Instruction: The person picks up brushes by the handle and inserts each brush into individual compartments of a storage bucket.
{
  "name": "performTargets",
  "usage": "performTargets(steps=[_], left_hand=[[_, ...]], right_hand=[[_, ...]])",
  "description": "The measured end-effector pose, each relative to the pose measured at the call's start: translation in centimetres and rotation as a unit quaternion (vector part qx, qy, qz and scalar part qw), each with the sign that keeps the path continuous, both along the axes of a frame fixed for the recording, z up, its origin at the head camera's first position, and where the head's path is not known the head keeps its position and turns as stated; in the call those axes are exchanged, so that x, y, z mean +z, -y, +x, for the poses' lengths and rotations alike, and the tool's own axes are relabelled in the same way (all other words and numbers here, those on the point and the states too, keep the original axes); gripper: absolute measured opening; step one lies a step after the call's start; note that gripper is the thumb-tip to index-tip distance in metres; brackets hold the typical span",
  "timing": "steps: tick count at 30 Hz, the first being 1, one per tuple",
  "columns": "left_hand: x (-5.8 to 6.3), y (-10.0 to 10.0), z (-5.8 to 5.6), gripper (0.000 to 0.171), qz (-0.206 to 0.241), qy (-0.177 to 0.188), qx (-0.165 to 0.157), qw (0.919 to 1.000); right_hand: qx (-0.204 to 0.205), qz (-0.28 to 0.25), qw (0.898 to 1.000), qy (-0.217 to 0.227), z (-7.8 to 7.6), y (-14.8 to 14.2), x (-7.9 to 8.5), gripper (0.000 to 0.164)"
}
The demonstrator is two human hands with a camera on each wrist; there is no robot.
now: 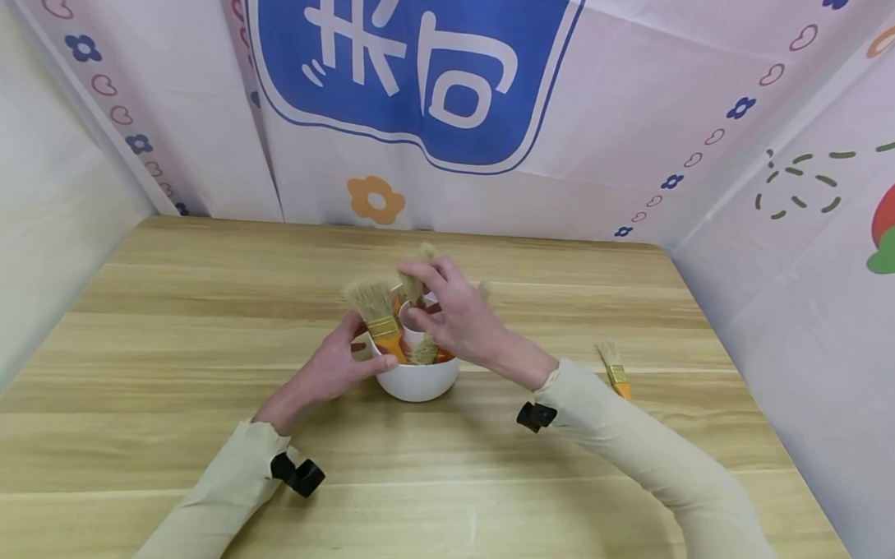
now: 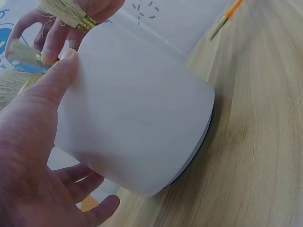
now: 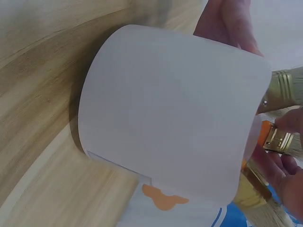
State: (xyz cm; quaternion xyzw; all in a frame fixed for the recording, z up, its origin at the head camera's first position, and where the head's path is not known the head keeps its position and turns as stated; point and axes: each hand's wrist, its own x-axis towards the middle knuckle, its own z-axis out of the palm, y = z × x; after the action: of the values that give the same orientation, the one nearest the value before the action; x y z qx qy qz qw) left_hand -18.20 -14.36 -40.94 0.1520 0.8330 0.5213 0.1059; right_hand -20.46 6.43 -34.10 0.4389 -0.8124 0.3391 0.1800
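Note:
A white container (image 1: 417,383) stands on the table with several paintbrushes upright in it, bristles up. My left hand (image 1: 333,364) grips its left side, the thumb lying against the outer wall near the rim. Close to that thumb leans a wide paintbrush (image 1: 373,297) with an orange handle and brass-coloured ferrule. Over the opening, my right hand (image 1: 467,313) pinches another paintbrush (image 3: 279,139) near its ferrule; the lower handle is hidden inside the container. In the left wrist view the container's plain wall (image 2: 128,104) fills the middle.
One more paintbrush (image 1: 614,372) lies on the wooden table (image 1: 440,493) at the right, partly hidden by my right sleeve. Behind the table hangs a white printed cloth (image 1: 593,136), with further white cloth at both sides.

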Motion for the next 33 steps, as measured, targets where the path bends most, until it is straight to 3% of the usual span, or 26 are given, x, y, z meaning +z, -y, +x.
performTargets(steps=[3, 10, 20, 26, 33], left_hand=[[0.0, -0.1, 0.0, 0.082, 0.002, 0.003, 0.001, 1.0], [0.0, -0.1, 0.0, 0.081, 0.004, 0.003, 0.003, 1.0], [-0.1, -0.1, 0.1, 0.08, 0.007, -0.003, 0.0, 1.0], [-0.2, -0.1, 0.1, 0.081, 0.003, 0.0, 0.001, 1.0], [-0.2, 0.0, 0.0, 0.082, 0.006, -0.001, 0.004, 1.0]], right_hand=[[-0.012, 0.016, 1.0, 0.006, -0.1, 0.1, -0.2, 0.05], [-0.039, 0.062, 0.997, -0.028, -0.4, 0.3, -0.4, 0.05], [-0.053, 0.126, 0.99, -0.019, -0.6, 0.7, -0.1, 0.052], [-0.041, 0.124, 0.991, -0.027, -0.6, 0.5, 0.1, 0.057], [-0.064, 0.085, 0.993, -0.057, -0.6, -0.6, 0.8, 0.052]])
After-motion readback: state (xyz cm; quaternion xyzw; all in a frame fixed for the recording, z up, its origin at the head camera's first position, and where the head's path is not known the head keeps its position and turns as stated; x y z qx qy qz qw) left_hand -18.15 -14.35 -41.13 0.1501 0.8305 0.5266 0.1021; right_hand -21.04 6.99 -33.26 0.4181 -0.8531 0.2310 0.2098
